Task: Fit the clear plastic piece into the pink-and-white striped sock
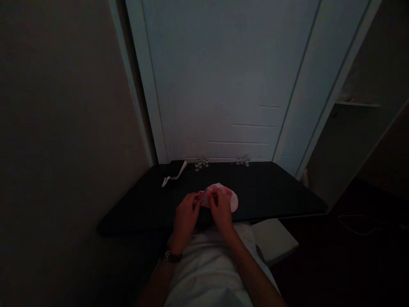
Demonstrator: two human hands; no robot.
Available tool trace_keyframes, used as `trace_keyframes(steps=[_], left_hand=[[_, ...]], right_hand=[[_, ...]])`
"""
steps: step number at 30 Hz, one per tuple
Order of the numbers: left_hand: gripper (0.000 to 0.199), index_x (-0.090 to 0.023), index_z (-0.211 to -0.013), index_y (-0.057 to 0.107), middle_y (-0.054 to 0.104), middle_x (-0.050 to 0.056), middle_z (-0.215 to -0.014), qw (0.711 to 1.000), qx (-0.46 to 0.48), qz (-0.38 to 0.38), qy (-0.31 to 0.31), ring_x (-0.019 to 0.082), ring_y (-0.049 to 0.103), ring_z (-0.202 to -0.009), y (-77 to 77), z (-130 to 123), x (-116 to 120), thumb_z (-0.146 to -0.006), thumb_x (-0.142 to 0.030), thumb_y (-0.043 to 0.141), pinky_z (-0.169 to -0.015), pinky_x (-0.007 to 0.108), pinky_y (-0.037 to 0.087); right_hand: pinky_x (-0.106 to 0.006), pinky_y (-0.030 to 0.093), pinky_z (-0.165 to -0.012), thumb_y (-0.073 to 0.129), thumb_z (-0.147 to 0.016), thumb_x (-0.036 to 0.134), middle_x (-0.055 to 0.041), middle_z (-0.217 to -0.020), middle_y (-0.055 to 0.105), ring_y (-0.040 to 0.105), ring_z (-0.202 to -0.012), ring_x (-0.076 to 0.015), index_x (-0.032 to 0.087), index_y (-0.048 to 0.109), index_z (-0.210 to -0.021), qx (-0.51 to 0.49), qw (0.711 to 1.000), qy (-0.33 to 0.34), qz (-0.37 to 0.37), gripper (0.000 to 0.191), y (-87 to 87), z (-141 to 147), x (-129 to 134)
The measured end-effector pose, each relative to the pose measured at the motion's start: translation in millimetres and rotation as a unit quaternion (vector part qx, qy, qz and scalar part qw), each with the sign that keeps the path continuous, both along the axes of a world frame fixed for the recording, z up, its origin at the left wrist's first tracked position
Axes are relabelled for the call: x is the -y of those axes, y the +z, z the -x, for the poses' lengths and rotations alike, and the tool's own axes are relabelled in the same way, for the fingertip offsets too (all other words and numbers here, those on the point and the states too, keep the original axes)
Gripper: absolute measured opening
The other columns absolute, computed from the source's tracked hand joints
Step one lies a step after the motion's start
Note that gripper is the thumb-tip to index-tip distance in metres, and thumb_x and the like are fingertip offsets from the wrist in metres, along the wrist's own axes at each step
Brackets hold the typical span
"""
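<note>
A small pink-and-white cloth piece [234, 201], perhaps a sock, lies at the near side of the dark table. My left hand [186, 212] has its fingertips pinched at the cloth's left end, where something small and shiny shows. My right hand [223, 213] grips the middle of the cloth from above with thumb and fingers together. The two hands are close together, and the dim light hides the detail between the fingers.
The dark tabletop [262, 192] stands against a pale panelled door. Clear small objects sit in two clusters, left [201, 163] and right [243, 160], along its back edge. A black-and-white item [175, 169] lies back left. Below the front edge is a white box-like object [275, 240].
</note>
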State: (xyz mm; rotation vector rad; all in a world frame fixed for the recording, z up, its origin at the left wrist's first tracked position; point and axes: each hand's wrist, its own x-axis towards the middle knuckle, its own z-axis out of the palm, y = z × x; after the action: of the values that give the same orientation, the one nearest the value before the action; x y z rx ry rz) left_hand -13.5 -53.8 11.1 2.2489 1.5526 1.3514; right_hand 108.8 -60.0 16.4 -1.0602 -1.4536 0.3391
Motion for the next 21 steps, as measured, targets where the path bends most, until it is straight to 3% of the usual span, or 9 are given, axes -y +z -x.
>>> trace_keyframes(steps=[21], left_hand=[[0.016,-0.021,-0.093,0.054,0.061,0.003,-0.091,1.0,-0.002,-0.016,0.0,0.018,0.059,-0.082,-1.1,0.4,0.4,-0.086,-0.027,0.042,-0.073,0.03,0.046]], right_hand=[[-0.027,0.041,-0.074,0.039,-0.084,0.017,-0.0018,-0.083,0.061,0.055,-0.078,-0.0148,0.02,0.056,-0.082,0.002,1.0,-0.004,0.006,0.017,-0.3,0.5,-0.6]])
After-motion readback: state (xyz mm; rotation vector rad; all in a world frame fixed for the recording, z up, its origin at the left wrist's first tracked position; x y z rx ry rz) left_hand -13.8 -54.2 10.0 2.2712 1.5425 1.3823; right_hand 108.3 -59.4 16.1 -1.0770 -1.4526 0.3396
